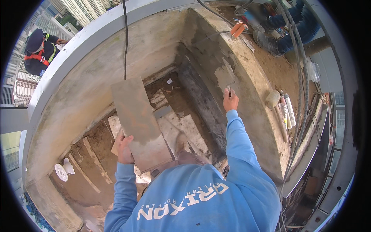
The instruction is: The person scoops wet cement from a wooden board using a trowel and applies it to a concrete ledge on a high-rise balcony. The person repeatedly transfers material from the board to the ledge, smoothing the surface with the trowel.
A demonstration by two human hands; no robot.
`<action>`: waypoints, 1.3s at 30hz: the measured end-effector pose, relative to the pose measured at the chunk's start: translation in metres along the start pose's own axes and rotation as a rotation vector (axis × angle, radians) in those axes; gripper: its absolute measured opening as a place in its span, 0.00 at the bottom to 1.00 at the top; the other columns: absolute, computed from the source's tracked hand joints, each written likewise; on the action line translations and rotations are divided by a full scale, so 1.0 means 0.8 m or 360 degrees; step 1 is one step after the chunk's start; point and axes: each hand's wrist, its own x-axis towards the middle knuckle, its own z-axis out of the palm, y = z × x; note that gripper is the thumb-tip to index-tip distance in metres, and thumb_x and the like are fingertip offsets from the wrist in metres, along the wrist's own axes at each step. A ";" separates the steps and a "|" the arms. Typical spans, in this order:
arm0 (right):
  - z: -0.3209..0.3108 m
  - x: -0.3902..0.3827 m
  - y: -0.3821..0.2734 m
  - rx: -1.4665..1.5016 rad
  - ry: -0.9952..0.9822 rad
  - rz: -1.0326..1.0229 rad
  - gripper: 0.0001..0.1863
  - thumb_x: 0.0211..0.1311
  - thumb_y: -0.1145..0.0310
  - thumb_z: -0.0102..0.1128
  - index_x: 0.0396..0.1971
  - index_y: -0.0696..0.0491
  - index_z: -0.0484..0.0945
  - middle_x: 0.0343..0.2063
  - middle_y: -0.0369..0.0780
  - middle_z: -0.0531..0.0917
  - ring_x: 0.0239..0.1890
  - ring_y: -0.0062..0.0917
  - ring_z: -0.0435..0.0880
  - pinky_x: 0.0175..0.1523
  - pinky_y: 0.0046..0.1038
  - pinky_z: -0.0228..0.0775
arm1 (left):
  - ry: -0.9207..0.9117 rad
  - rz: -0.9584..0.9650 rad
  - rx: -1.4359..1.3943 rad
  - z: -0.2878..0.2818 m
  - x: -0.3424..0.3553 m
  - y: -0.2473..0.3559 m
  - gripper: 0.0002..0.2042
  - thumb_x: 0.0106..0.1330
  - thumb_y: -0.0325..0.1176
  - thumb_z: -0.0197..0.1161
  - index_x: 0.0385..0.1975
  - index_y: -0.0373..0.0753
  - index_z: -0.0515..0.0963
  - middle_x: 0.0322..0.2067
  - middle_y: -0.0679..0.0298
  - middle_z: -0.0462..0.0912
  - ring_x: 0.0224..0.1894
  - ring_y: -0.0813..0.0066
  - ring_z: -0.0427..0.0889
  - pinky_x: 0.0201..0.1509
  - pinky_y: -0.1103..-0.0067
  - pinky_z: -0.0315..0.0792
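My left hand [125,148] grips the left edge of a long flat board [148,152], its upper part smeared with wet grey mortar [135,104]. It is held over the pit, tilted. My right hand [230,101] is closed around the handle of a trowel [229,89], at the right-hand wall [208,54] of the pit. The trowel's blade is small in view and hard to make out against the wall. Just above it, a lighter patch of mortar [225,75] lies on the darker grey surface.
Broken pale slabs [189,131], wood strips [96,159] and a white spool [62,172] lie on the pit floor. On the right ledge are a mallet [273,99], tubes [288,110] and hanging cables [299,58]. One person [40,54] is beyond the rim; another's legs [290,38] show upper right.
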 end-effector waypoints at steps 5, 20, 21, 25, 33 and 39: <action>-0.090 0.086 -0.032 0.0532 -0.0626 0.0267 0.26 0.70 0.47 0.55 0.34 0.61 0.79 0.23 0.39 0.79 0.19 0.21 0.77 0.24 0.27 0.69 | -0.0039 -0.0161 0.0062 0.024 0.008 -0.001 0.27 0.60 0.25 0.56 0.62 0.30 0.67 0.53 0.55 0.78 0.49 0.64 0.82 0.52 0.72 0.79; -0.149 -0.086 0.001 0.0717 -0.0106 -0.0097 0.21 0.74 0.55 0.52 0.26 0.59 0.74 0.18 0.35 0.76 0.17 0.16 0.72 0.25 0.24 0.64 | -0.0319 -0.0329 -0.0140 0.113 0.008 -0.058 0.25 0.60 0.26 0.57 0.60 0.30 0.70 0.52 0.56 0.80 0.48 0.64 0.83 0.53 0.70 0.78; -0.166 -0.094 -0.019 0.0794 -0.0261 -0.0179 0.22 0.74 0.54 0.52 0.27 0.58 0.74 0.18 0.35 0.76 0.17 0.16 0.72 0.24 0.24 0.64 | -0.0366 -0.0397 -0.0161 0.126 0.013 -0.065 0.25 0.60 0.26 0.57 0.60 0.30 0.70 0.52 0.56 0.80 0.48 0.64 0.83 0.53 0.70 0.78; -0.270 -0.101 -0.094 0.1036 -0.1299 -0.0485 0.25 0.75 0.49 0.49 0.29 0.58 0.75 0.18 0.36 0.76 0.15 0.16 0.72 0.22 0.21 0.63 | -0.0570 -0.0612 -0.0142 0.160 0.031 -0.096 0.27 0.59 0.25 0.57 0.61 0.31 0.69 0.52 0.56 0.80 0.49 0.63 0.83 0.54 0.70 0.78; -0.314 -0.064 -0.096 0.1068 -0.2174 -0.0109 0.29 0.74 0.45 0.50 0.37 0.61 0.79 0.17 0.36 0.76 0.11 0.17 0.69 0.17 0.21 0.60 | -0.0943 -0.0492 -0.0209 0.212 0.005 -0.088 0.31 0.56 0.27 0.59 0.63 0.29 0.67 0.54 0.54 0.79 0.52 0.64 0.82 0.58 0.72 0.76; -0.316 -0.074 -0.080 0.0755 -0.2190 -0.0082 0.32 0.70 0.40 0.52 0.37 0.60 0.81 0.15 0.35 0.76 0.11 0.16 0.69 0.15 0.21 0.61 | -0.0934 -0.0504 -0.0073 0.185 0.008 -0.135 0.30 0.55 0.26 0.57 0.63 0.28 0.68 0.53 0.56 0.80 0.52 0.68 0.81 0.57 0.74 0.75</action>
